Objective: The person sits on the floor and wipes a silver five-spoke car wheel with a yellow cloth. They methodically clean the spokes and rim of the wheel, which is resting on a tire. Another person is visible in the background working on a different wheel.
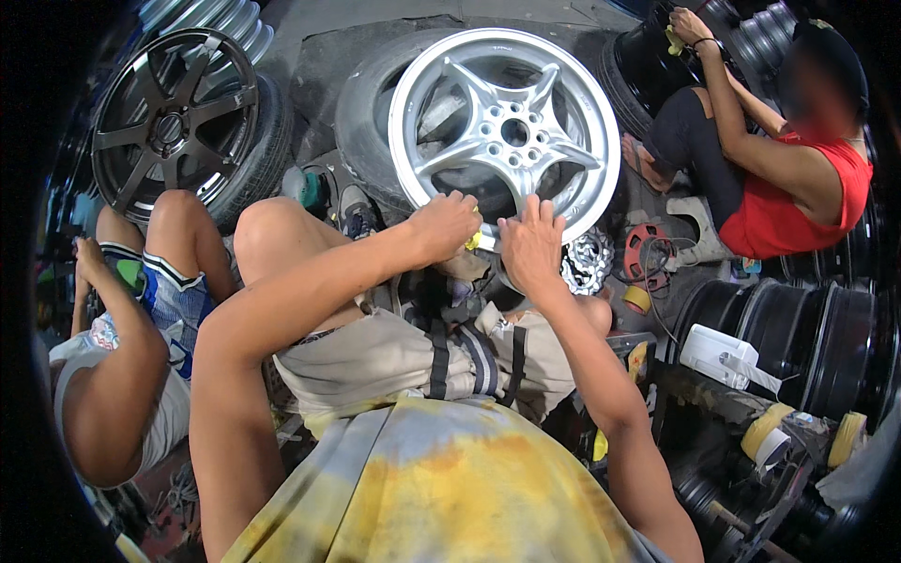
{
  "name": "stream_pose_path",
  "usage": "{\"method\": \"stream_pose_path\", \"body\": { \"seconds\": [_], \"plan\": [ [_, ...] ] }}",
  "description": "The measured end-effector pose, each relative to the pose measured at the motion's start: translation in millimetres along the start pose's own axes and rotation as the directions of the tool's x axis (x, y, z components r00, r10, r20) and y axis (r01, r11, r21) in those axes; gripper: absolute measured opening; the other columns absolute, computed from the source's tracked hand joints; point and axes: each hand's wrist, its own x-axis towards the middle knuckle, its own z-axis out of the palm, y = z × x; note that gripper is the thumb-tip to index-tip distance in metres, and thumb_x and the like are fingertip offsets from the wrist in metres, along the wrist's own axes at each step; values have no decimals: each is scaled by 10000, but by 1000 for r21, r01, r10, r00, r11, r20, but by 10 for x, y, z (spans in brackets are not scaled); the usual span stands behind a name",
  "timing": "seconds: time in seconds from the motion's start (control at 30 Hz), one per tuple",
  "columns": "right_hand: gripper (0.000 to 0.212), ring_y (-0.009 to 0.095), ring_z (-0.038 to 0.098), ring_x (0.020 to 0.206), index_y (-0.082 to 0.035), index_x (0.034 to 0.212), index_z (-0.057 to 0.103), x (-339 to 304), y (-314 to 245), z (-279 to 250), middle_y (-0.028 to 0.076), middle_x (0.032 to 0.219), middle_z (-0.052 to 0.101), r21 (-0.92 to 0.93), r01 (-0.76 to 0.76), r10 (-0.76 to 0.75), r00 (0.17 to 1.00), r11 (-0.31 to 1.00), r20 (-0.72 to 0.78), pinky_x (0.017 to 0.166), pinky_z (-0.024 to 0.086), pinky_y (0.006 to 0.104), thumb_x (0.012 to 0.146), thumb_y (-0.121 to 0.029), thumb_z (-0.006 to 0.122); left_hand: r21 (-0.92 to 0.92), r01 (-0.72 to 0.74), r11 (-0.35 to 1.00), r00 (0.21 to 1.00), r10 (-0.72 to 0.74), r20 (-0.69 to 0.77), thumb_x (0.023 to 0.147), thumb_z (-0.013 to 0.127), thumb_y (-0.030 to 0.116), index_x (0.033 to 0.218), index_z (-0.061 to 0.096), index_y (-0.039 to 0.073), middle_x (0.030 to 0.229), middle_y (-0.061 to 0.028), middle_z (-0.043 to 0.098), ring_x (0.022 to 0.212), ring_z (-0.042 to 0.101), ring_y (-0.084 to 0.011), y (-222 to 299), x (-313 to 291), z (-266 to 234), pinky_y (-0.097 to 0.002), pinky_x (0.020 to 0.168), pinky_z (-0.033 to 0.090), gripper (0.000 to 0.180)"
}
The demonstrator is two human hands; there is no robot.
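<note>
A silver alloy wheel (413, 150) with star-like spokes and a ring of bolt holes rests tilted in front of me, on top of a tire (361, 141). My left hand (446, 228) is closed at the wheel's near lower rim, pinching a small yellow piece (473, 241) whose exact kind I cannot make out. Just to its right, my right hand (533, 246) lies on the same rim beside the lowest spoke. Its fingers are stretched out and it grips nothing.
A dark multi-spoke wheel (192, 117) leans on a tire at the left. One person (131, 375) sits close on my left; another in a red top (798, 202) handles a black wheel at the right. Near my right knee are a chain (588, 261), a red reel (646, 253) and a tape roll (637, 299).
</note>
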Motion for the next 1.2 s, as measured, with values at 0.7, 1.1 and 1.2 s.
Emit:
{"method": "stream_pose_path", "body": {
  "seconds": [0.7,1.1,1.2],
  "plan": [
    [196,287,545,959,-127,985,781,-153,937,-124,75,1012,597,116,205,-202,979,972,-35,778,429,431,938,-268,653,-50,39,998,998,-36,52,765,729,82,902,701,-14,975,-180,657,882,690,-341,198,86,-46,-435,744,576,169],
    [231,286,507,982,-98,1007,785,10,910,-279,57,1055,605,225,334,-366,923,915,118,838,419,423,963,-248,616,-135,139,981,968,-106,226,768,702,77,900,762,34,944,-198,747,920,744,-346,70,253,-567,-427,768,602,151],
    [248,291,501,968,-77,1058,777,92,1058,-404,76,1070,604,154,307,-331,929,939,165,876,424,424,975,-232,602,-116,188,975,956,-155,251,768,698,78,882,771,36,934,-190,753,927,744,-341,-26,257,-545,-430,774,601,142]
  ]
}}
